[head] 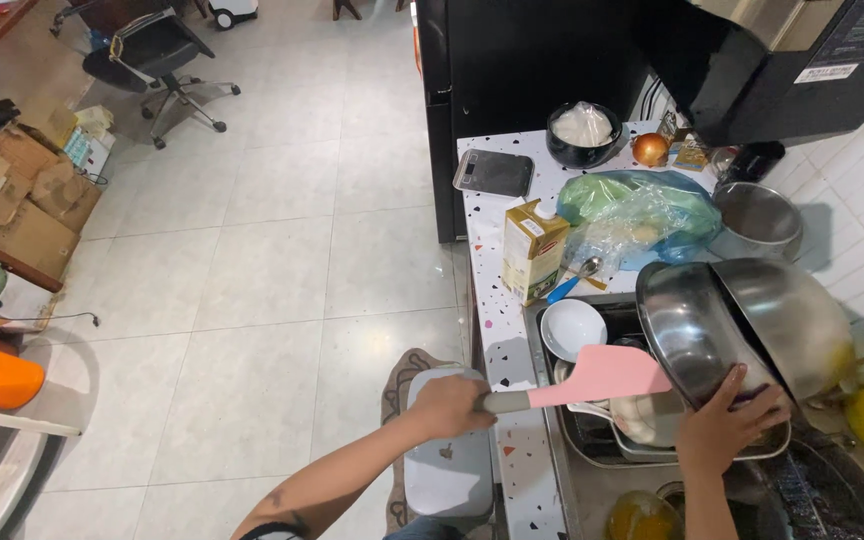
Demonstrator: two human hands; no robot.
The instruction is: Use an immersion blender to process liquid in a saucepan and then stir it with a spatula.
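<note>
My left hand [450, 405] grips the grey handle of a pink silicone spatula [600, 375], whose blade reaches toward the mouth of a steel mixing bowl [692, 330]. My right hand [724, 428] holds that bowl by its lower rim, tilted on edge over the sink [592, 440]. A second steel bowl [792, 315] nests behind it. Under the spatula, a white bowl [571, 327] and other dishes lie in the sink.
On the speckled counter [497, 330] stand a yellow carton [533, 250], a kitchen scale [493, 172], a black bowl of white stuff [582, 132], an onion [650, 149], plastic bags [642, 212] and a steel pot [758, 220]. An office chair [162, 60] and cardboard boxes [22, 190] sit on the tiled floor.
</note>
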